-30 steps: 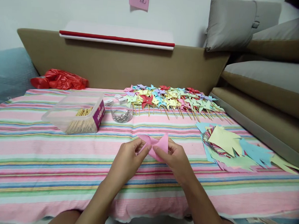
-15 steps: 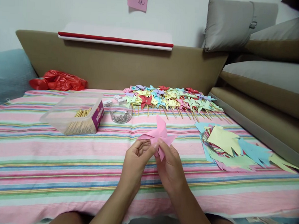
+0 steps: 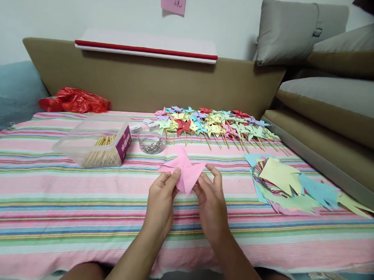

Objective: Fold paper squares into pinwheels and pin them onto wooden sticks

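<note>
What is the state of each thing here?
Pink pinwheel: folded, held
Left hand: pinching it
Right hand: touching its edge
Plastic box: holding sticks
Round container: holding metal pieces
Other pinwheels: lying grouped
Cut paper: piled loosely
Red bag: crumpled
Striped cloth: spread out
Gray cushions: stacked

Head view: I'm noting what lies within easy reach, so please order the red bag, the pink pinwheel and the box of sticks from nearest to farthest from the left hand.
From the left hand:
1. Pink pinwheel: in its fingers.
2. Box of sticks: ahead, to the left.
3. Red bag: farther back, also left.
</note>
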A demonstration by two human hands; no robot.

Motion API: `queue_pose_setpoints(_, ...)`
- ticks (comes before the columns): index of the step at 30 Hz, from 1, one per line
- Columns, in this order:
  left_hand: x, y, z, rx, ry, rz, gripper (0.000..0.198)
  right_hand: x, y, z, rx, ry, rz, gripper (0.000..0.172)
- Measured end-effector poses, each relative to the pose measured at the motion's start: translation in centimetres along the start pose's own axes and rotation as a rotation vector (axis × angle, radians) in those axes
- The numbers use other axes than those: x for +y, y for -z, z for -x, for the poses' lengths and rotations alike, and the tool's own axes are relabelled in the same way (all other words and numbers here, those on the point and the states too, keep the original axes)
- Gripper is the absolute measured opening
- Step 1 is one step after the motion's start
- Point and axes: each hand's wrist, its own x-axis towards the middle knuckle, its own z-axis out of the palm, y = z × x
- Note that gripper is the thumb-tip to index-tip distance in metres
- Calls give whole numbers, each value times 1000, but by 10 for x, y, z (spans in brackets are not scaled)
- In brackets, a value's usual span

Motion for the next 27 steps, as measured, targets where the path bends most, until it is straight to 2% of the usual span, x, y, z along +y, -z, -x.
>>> queue_pose_setpoints(2, 4, 2, -3, 18, 3, 34, 30, 1, 3, -1, -50, 71, 38, 60)
queue_pose_setpoints(3, 5, 4, -5, 24, 0, 41, 29, 1, 5, -1, -89, 107, 76, 61)
queue_pose_setpoints(5, 7, 5, -7, 27, -10, 41, 29, 1, 9, -1, -177, 164, 192, 50)
queue_pose_setpoints(7, 8, 4, -8, 18, -20, 37, 29, 0, 11, -1, -250, 190, 322, 30)
queue_pose_setpoints(9, 8, 4, -7, 8, -29, 32, 29, -3, 12, -1, -282, 203, 414, 15)
queue_pose_setpoints(13, 7, 3, -4, 0, -39, -27, 30, -9, 11, 0, -241, 167, 436, 6)
queue_pose_setpoints(19, 2, 4, -1, -33, -139, -276, 33, -4, 13, -4, -93, 52, 297, 18)
queue_pose_setpoints(27, -3, 5, -3, -98, -178, -362, 32, -2, 14, -7, -14, 30, 247, 21)
